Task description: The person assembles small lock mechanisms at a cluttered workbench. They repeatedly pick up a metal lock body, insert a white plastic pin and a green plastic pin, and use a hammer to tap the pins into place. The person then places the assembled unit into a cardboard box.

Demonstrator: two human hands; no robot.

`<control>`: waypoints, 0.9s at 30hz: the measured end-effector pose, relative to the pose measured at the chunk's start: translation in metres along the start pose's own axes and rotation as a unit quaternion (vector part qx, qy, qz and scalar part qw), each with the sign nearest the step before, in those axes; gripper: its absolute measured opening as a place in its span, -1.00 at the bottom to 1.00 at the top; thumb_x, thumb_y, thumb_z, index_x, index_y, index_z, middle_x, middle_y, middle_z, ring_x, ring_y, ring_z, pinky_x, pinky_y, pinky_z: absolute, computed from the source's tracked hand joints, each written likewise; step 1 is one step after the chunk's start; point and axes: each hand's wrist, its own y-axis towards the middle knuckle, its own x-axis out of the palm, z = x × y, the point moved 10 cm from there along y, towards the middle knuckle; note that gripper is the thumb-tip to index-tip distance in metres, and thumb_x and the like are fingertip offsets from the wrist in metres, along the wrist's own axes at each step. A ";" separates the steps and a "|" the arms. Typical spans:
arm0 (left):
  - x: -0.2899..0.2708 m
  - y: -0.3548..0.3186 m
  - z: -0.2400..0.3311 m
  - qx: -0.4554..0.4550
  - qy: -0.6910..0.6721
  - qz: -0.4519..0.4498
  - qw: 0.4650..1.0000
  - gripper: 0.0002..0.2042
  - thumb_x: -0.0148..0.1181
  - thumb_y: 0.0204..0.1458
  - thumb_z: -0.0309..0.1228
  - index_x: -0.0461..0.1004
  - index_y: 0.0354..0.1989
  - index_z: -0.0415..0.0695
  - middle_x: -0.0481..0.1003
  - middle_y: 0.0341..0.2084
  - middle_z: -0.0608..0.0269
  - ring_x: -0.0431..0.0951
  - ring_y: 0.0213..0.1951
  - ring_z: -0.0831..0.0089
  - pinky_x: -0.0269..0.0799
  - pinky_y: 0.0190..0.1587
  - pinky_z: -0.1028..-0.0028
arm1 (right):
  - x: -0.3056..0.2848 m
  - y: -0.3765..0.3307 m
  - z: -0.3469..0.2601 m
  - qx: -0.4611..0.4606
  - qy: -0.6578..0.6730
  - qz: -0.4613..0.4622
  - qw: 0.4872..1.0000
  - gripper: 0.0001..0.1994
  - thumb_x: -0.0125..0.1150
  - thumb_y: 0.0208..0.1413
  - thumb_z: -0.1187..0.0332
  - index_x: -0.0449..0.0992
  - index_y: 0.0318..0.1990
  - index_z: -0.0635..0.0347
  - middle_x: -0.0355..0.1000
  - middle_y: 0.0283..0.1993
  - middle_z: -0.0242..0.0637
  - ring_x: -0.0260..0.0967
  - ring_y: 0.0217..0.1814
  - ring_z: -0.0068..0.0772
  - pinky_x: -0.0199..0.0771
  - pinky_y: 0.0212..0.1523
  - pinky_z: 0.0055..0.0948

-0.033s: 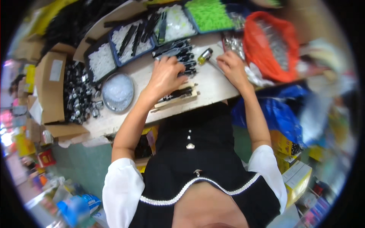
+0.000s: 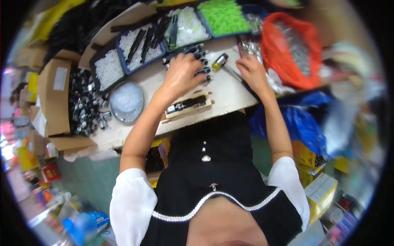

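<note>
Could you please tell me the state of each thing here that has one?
Left hand, bent over black parts
Right hand, curled, grip unclear
Yellow-handled tool, handle ungripped
Pale holder, loaded with a dark part
Cardboard box, open, holding metallic parts
Red bag, open
Round dish, uncovered, holding translucent material

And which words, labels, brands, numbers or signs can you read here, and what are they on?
None can be read clearly:
White label on the cardboard box: any print is too small.
Blue package, lower left: pale markings, too blurred.
Yellow-and-white carton, lower right: any print is too small and blurred.
</note>
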 end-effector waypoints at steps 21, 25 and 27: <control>0.042 0.196 -0.061 -0.036 -0.026 0.054 0.998 -0.75 0.36 -0.32 -0.41 0.58 -0.38 -0.19 0.55 -0.50 0.05 0.56 -0.42 0.24 0.43 -0.34 0.35 | -0.001 0.034 0.062 0.093 -0.181 -0.053 0.978 -0.86 0.06 -0.19 0.55 0.49 -0.40 0.25 0.42 -0.36 0.00 0.41 -0.29 0.07 0.39 -0.30 -0.07; 0.024 0.187 -0.063 -0.054 -0.158 0.095 0.981 -0.77 0.33 -0.25 -0.47 0.57 -0.36 -0.26 0.54 -0.54 0.14 0.53 -0.48 0.43 0.41 -0.45 0.48 | -0.015 0.033 0.059 0.075 -0.121 0.019 0.990 -0.85 0.05 -0.13 0.55 0.50 -0.36 0.21 0.41 -0.34 -0.05 0.39 -0.27 0.04 0.36 -0.27 -0.08; 0.022 0.180 -0.064 -0.090 -0.271 0.091 0.954 -0.79 0.29 -0.18 -0.49 0.54 -0.33 -0.29 0.53 -0.54 0.18 0.51 -0.49 0.50 0.40 -0.49 0.53 | -0.023 0.032 0.056 0.054 -0.090 0.058 0.993 -0.85 0.07 -0.11 0.53 0.51 -0.34 0.22 0.40 -0.35 -0.04 0.38 -0.27 0.04 0.36 -0.27 -0.11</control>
